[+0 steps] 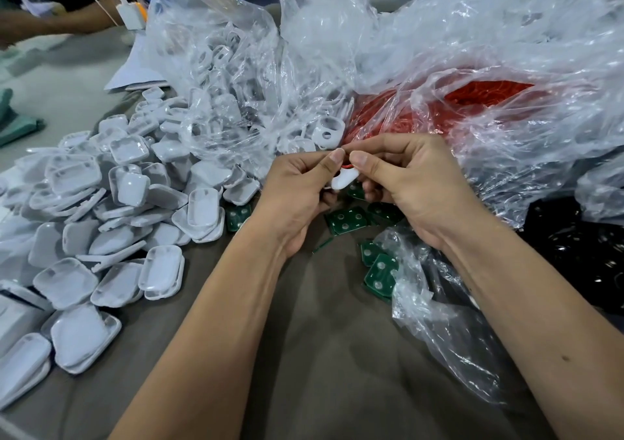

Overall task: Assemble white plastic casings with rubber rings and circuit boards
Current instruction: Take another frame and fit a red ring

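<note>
Both hands meet above the table's middle around one small white plastic casing (344,180). My left hand (300,189) grips it from the left with curled fingers and thumb on top. My right hand (405,183) pinches it from the right, thumb pressing a red rubber ring (347,168) at its top edge; the ring is mostly hidden. Several green circuit boards (347,220) lie on the table under and right of my hands. A clear bag of red rubber rings (472,102) sits just behind my right hand.
A big heap of white casings (111,210) covers the table's left side. A clear bag of white ring-shaped parts (219,78) lies behind it. Crumpled clear plastic (449,331) spreads at right over something black (580,254). Another person's arm (50,21) rests far left.
</note>
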Demonstrator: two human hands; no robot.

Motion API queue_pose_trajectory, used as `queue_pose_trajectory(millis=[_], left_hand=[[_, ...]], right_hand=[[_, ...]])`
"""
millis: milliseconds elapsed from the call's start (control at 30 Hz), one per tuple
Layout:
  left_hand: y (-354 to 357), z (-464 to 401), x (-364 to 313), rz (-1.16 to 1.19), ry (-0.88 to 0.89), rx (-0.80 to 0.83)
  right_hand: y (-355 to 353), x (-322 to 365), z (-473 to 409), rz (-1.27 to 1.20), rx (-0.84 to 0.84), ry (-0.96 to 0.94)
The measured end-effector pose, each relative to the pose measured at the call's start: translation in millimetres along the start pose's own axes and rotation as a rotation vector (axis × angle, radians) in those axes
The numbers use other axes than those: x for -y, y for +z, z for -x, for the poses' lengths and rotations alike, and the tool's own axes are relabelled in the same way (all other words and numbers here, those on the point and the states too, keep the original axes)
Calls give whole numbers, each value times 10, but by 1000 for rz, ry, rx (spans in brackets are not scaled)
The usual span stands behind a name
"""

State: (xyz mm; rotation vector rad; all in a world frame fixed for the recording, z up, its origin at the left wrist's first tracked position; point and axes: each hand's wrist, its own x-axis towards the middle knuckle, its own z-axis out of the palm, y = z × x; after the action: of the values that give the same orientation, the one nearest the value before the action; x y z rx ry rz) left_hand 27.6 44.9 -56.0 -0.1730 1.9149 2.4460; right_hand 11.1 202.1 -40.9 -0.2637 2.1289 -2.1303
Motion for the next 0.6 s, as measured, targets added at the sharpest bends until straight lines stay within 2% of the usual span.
queue_pose_trajectory(millis=[600], left_hand=[[8, 38, 2, -104, 93, -18]], right_hand=[[13, -33, -41, -91, -62, 124]])
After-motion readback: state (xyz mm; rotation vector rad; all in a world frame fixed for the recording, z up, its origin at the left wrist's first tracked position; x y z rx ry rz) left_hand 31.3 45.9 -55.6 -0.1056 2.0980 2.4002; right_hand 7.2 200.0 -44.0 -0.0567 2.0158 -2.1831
